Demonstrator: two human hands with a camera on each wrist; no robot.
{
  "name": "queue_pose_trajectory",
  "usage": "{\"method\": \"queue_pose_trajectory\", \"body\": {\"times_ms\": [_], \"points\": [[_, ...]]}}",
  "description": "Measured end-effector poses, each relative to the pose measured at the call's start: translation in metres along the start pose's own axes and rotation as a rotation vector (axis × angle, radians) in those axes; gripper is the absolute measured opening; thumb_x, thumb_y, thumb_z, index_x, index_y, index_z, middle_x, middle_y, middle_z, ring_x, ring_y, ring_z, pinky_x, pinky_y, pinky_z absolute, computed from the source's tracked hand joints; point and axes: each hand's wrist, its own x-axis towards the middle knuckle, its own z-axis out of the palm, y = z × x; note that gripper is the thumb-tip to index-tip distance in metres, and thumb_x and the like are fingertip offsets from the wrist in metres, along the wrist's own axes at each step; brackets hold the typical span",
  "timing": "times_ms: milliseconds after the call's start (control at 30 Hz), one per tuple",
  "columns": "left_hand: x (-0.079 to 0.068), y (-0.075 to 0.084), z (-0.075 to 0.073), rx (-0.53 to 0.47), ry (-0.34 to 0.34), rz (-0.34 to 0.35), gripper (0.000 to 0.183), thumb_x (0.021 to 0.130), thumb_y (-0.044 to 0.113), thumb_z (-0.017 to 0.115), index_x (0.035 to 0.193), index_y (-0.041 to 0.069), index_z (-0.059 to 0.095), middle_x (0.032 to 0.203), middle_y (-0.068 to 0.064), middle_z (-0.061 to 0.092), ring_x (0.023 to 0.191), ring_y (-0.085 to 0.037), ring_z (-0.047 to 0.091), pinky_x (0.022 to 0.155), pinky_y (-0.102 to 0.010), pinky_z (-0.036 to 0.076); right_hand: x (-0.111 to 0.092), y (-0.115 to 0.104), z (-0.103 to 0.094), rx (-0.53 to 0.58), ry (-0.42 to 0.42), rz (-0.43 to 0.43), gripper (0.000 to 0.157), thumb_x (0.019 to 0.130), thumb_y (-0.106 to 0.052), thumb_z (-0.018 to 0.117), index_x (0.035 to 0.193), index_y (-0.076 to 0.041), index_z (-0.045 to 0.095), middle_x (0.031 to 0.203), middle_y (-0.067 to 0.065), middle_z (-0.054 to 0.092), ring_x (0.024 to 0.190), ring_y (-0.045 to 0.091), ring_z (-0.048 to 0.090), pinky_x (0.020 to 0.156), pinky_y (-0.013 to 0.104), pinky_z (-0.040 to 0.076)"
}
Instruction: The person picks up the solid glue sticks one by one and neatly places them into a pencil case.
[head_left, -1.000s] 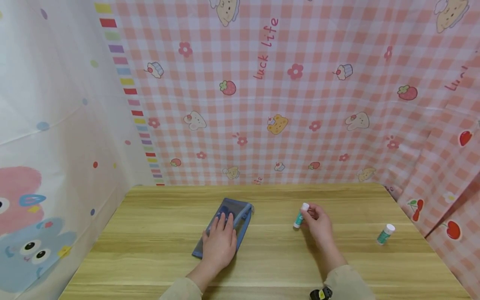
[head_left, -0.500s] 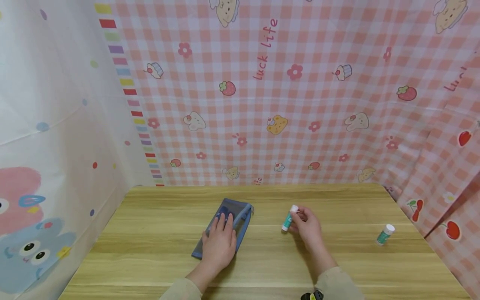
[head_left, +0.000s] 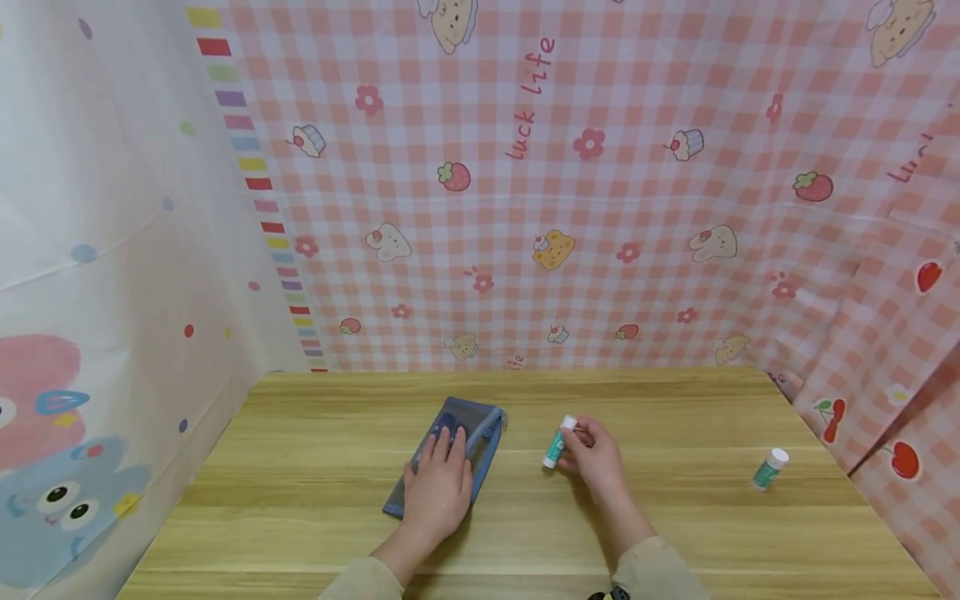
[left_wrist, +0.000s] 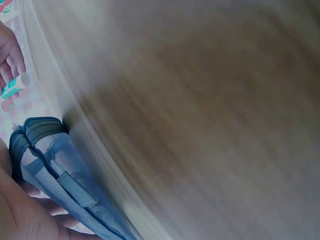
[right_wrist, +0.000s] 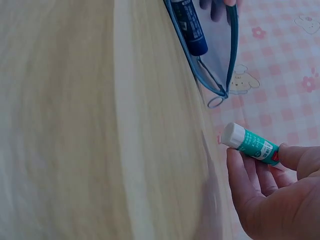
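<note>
A blue mesh zip pouch [head_left: 489, 454] lies slanted on the table, with my left hand [head_left: 438, 492] resting over it, fingers mostly straight. Inside the pouch a dark blue tube [right_wrist: 190, 27] shows in the right wrist view; its kind is unclear. To the right, my right hand [head_left: 600, 462] pinches a green glue stick [head_left: 556, 450] with a white cap between thumb and fingers. The glue stick is tilted and apart from the pouch. From the right wrist, its white end [right_wrist: 233, 134] points towards the pouch's zipper pull [right_wrist: 215, 102].
Another green glue stick [head_left: 768, 470] with a white cap stands at the right of the wooden table [head_left: 300, 467]. A pink checked cloth [head_left: 525, 208] hangs behind the table's back edge, and a white printed cloth [head_left: 112, 292] hangs at the left.
My right hand has moved left with the glue stick, closer to the pouch. The left hand and the pouch have stayed in place.
</note>
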Motion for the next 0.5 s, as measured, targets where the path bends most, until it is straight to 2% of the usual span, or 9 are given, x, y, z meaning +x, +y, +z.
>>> {"method": "queue_pose_trajectory", "body": {"times_ms": [233, 500], "points": [[0.0, 0.0, 0.0, -0.002, -0.003, -0.002, 0.049, 0.104, 0.027, 0.046, 0.149, 0.007, 0.045, 0.15, -0.022, 0.042, 0.138, -0.044, 0.036, 0.097, -0.077, 0.028, -0.002, 0.005, 0.01, 0.047, -0.03, 0.008, 0.023, 0.099, -0.001, 0.056, 0.118, 0.012, 0.05, 0.102, 0.016, 0.065, 0.076, 0.013, 0.065, 0.065, 0.031, 0.059], [0.001, -0.001, 0.002, 0.003, -0.003, -0.005, 0.049, 0.104, 0.027, 0.046, 0.149, 0.007, 0.045, 0.15, -0.021, 0.042, 0.138, -0.044, 0.036, 0.097, -0.077, 0.027, -0.005, 0.006, 0.022, 0.04, -0.048, 0.036, 0.028, 0.099, -0.003, 0.057, 0.122, 0.012, 0.05, 0.108, 0.02, 0.065, 0.078, 0.015, 0.065, 0.065, 0.032, 0.059]]}}
